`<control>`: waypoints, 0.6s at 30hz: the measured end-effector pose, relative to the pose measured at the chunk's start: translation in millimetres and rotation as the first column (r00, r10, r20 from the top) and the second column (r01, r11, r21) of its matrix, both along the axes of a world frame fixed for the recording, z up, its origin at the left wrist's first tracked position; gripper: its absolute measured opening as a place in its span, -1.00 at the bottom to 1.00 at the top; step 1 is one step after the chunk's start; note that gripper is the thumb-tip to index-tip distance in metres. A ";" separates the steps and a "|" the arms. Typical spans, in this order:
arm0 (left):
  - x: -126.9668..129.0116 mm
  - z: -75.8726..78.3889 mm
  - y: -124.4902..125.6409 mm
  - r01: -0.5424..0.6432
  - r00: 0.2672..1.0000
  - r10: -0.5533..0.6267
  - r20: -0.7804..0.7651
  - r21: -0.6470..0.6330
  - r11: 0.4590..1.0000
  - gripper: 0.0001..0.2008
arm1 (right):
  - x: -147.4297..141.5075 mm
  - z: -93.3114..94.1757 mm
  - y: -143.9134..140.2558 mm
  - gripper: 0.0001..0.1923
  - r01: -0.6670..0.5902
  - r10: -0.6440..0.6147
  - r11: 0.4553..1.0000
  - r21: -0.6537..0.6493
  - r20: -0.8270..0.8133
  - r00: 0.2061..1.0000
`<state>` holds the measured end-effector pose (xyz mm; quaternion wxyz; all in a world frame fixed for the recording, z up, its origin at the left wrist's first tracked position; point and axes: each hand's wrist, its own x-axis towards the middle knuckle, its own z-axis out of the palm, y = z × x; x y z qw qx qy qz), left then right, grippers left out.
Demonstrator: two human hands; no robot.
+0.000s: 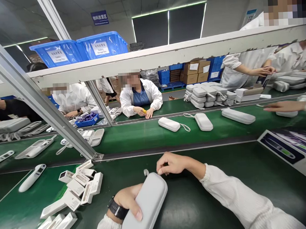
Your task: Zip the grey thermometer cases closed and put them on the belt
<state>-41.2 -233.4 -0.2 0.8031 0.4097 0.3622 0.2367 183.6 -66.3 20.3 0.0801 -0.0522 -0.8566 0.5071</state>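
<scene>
A pale grey oblong hard case (pixel 150 203) with rounded ends lies tilted in my left hand (pixel 128 199). My thumb presses on its lid and the other fingers are hidden beneath. At the case's far end, my right hand (pixel 171 163) is closed in a pinch against the edge. Whatever sits between those fingertips is too small to make out. A short strap loop (pixel 146 172) sticks out beside that end. To the left of my left hand lies a loose pile of small white boxes (pixel 76 187).
A white handheld thermometer (pixel 32 178) lies at left. Beyond the bench edge, a green conveyor (pixel 141 139) carries several cases. A metal post (pixel 39 93) rises at left; a printed carton (pixel 286 158) stands at right. Across the line sits a co-worker (pixel 142 98); another person's hand (pixel 283 106) reaches in at right.
</scene>
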 end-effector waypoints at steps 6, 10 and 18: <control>7.4 2.0 0.1 -0.200 0.979 0.195 0.066 0.080 0.977 -0.08 | 2.8 17.4 -4.8 -0.79 0.186 -0.154 0.970 0.156 -0.196 0.968; 13.0 -0.9 2.5 -0.343 0.938 0.329 0.109 0.149 0.927 -0.06 | 4.1 25.5 -4.1 -0.78 0.196 -0.149 0.963 0.187 -0.239 0.959; 13.5 -1.3 6.1 -0.370 0.928 0.351 0.125 0.215 0.904 -0.19 | 16.7 55.4 -17.5 -0.79 0.171 -0.100 0.929 0.327 -0.221 0.970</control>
